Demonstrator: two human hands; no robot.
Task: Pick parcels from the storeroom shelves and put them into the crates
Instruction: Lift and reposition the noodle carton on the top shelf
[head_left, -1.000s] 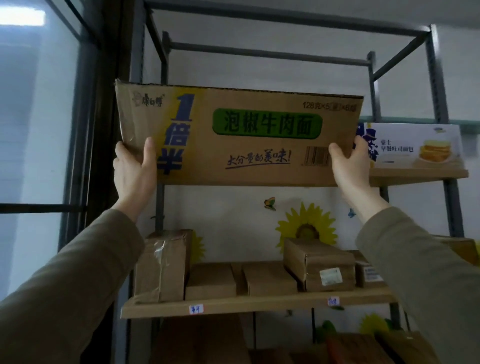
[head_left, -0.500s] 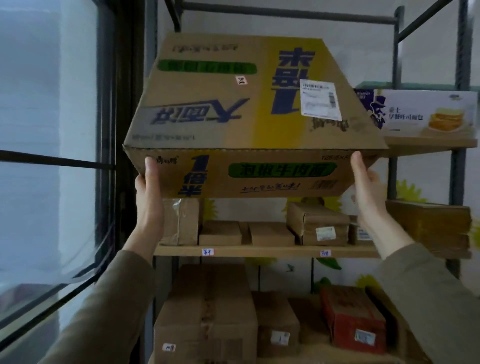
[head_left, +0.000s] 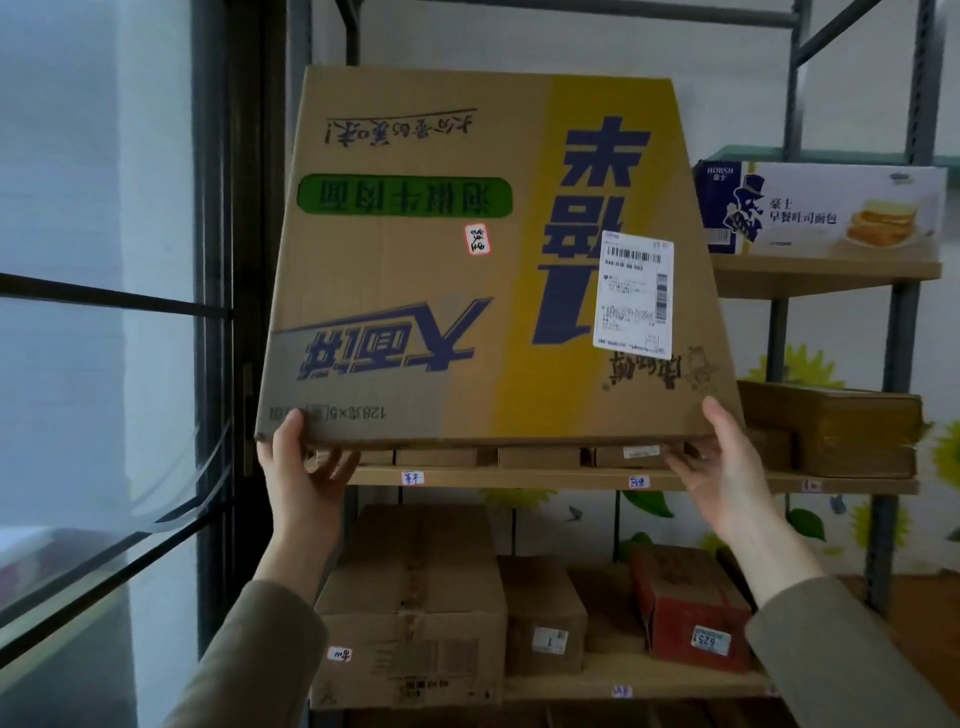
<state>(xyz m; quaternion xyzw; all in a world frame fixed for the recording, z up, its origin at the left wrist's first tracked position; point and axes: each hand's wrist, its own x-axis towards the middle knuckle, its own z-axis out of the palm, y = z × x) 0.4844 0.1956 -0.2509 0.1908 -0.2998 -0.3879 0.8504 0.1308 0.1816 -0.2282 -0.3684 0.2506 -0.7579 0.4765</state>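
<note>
Fingers (head_left: 335, 462) of the left hand (head_left: 298, 488) curl under the box (head_left: 467, 291); the right hand (head_left: 727, 467) grips its other corner. The box has left the top shelf (head_left: 826, 270) and tipped toward the person, ready to carry to a crate.

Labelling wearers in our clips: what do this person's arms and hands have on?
Long, plain olive-brown sleeves: the left sleeve and right sleeve end at the wrists. The left hand and right hand are bare; no gloves, rings or watch show.
</note>
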